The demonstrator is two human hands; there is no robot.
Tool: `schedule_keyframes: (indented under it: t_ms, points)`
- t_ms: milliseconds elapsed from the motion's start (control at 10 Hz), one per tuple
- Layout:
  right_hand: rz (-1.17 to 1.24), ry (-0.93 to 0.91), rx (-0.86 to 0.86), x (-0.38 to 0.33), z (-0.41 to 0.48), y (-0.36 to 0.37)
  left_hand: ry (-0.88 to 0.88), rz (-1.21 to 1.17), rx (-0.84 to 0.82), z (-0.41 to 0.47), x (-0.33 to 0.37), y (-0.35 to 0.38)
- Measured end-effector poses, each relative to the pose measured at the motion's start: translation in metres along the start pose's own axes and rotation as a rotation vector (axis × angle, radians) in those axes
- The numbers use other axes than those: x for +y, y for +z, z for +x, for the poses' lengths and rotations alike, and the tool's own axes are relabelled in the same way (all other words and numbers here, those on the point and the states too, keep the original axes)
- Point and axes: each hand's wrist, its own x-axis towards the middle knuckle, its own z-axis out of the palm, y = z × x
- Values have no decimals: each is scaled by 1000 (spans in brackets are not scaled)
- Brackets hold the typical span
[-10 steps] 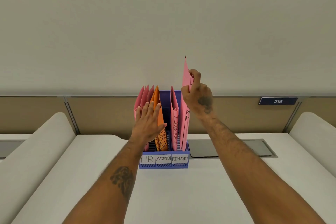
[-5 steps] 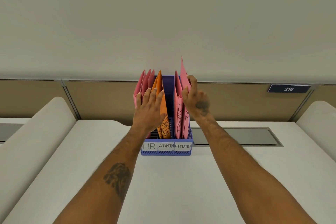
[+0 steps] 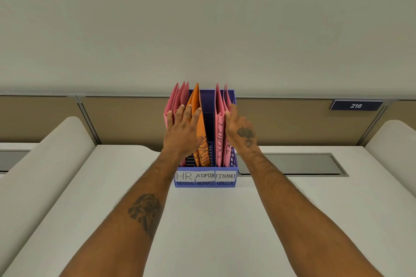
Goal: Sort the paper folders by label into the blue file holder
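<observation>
The blue file holder stands on the white desk with three slots labelled HR, ADMIN and FINANCE. Pink folders fill the HR slot, and an orange folder leans in ADMIN. More pink folders stand in FINANCE. My left hand lies flat and open, fingers spread, against the HR folders and the orange folder. My right hand is at the holder's right side, with its fingers still closed around the front edge of the rightmost pink folder, which sits fully down in the FINANCE slot.
Behind the holder runs a tan partition under a pale wall, carrying a dark plate marked 216. A grey recessed cable tray lies right of the holder. Rounded white dividers flank the desk on both sides.
My right hand has lowered the raised pink folder down into the FINANCE slot. My left hand has stayed pressed against the HR and ADMIN folders. The camera has tilted, so the holder sits higher in view.
</observation>
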Motion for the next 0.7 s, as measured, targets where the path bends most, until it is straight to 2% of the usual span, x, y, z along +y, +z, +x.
schedule_keyframes:
  t_ms: [300,400,500,700]
  points:
    - [-6,32,-59,-8,-18,-22,10,-80,-56,-12,-3,-10]
    - [60,45,-68,-10,-32,-30,15,-99,-46,-26,-5,-9]
    - [53,42,-81,-14,-52,-36,33,-54,-41,-46,-6,-6]
    - [-70,89,-186,-13,-97,-41,36,-69,-55,-79,0,-5]
